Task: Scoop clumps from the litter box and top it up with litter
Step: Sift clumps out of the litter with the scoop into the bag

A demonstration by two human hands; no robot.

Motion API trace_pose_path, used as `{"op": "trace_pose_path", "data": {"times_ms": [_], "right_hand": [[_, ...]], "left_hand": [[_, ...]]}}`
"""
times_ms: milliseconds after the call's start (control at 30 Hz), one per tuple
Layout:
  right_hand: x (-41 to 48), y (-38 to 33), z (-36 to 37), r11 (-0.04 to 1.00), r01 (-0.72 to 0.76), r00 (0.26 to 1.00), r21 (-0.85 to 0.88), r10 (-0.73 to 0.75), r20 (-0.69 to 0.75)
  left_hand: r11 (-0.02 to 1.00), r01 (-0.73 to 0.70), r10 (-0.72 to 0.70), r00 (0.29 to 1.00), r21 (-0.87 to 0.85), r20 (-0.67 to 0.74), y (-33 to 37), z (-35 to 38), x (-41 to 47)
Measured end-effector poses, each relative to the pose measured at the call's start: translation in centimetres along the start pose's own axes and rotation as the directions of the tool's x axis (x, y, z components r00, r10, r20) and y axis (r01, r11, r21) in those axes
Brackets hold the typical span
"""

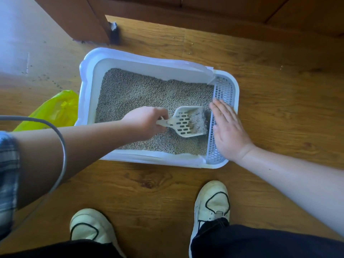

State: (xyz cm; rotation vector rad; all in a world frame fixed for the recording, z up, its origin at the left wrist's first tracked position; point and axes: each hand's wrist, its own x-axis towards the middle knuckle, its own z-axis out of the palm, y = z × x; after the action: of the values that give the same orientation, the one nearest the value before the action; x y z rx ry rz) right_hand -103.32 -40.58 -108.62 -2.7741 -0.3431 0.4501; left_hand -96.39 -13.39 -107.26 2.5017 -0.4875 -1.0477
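Note:
A white litter box [87,86] sits on the wooden floor, filled with grey pellet litter [141,92]. My left hand [147,120] grips the handle of a cream slotted scoop [183,121], whose front end carries a pale clump [199,121] near the box's right side. My right hand [228,127] lies flat with straight fingers on the perforated grate [223,90] along the box's right rim.
A yellow plastic bag [55,110] lies left of the box. Brown wooden furniture [78,19] stands behind it, with stray litter on the floor at the left. My two white shoes [212,203] are in front. A grey cable [61,144] loops over my left arm.

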Motion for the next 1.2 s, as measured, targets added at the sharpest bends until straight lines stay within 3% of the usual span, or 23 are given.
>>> {"op": "trace_pose_path", "data": {"times_ms": [233, 533, 800, 1033, 1200], "right_hand": [[1.5, -1.3, -0.1, 0.983, -0.152, 0.983, 0.106, 0.162, -0.082], [2.0, -2.3, -0.2, 0.985, -0.173, 0.985, 0.008, 0.173, -0.030], [1.9, -3.2, -1.2, 0.980, -0.194, 0.980, 0.052, 0.196, -0.025], [3.8, -7.8, -3.0, 0.993, -0.053, 0.993, 0.108, 0.063, -0.098], [6.9, -13.0, -3.5, 0.992, 0.083, 0.993, 0.097, -0.073, -0.097]], "left_hand": [[0.994, 0.076, -0.086, 0.986, -0.078, -0.145, -4.0, -0.9, -2.9], [0.998, 0.057, -0.053, 0.969, 0.009, -0.242, -4.5, -0.7, -4.5], [0.997, 0.062, -0.075, 0.953, -0.054, -0.293, -3.7, -2.0, -5.5], [0.989, 0.063, -0.107, 0.929, -0.132, -0.355, -4.0, -5.5, -9.2], [0.964, 0.151, -0.240, 0.852, -0.220, -0.466, -7.1, -7.7, -13.3]]}}
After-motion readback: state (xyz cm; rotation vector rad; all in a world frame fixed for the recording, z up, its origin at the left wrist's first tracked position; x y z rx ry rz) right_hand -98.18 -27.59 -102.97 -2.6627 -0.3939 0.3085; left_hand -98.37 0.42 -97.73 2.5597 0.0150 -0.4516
